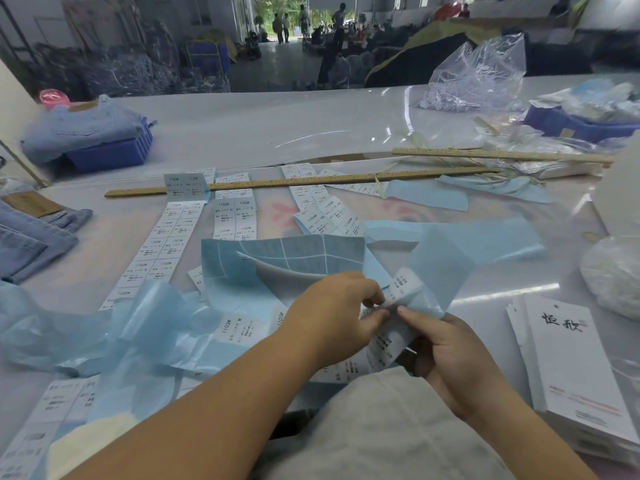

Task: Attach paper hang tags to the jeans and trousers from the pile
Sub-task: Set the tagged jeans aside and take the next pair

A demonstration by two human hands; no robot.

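So both your hands are busy on the same bit of paper right at the near edge of the tabletop. Your left hand has its grip pinched tight, thumb and fingers closed on the edge of a white sticker label, and your right hand is pinching the light blue backing sheet that label sits on, thumb tip pressed just beside the left fingertips. The sheet curls up between them.

The hang tags are stacked at your right, white cards with black brush characters on top, just beside your right wrist and not touched by either hand. The jeans lie at the far left edge, light blue denim with a tan waistband patch showing, well apart from your hands. More folded denim sits on a blue crate further back on the left.

Between all that, the tabletop is covered in label strips printed "1103#", lying in rows, plus peeled blue backing scraps bunched up by your left forearm. A long wooden ruler lies across the strips, a second one behind it to the right. There's a crumpled clear plastic bag at the back right.
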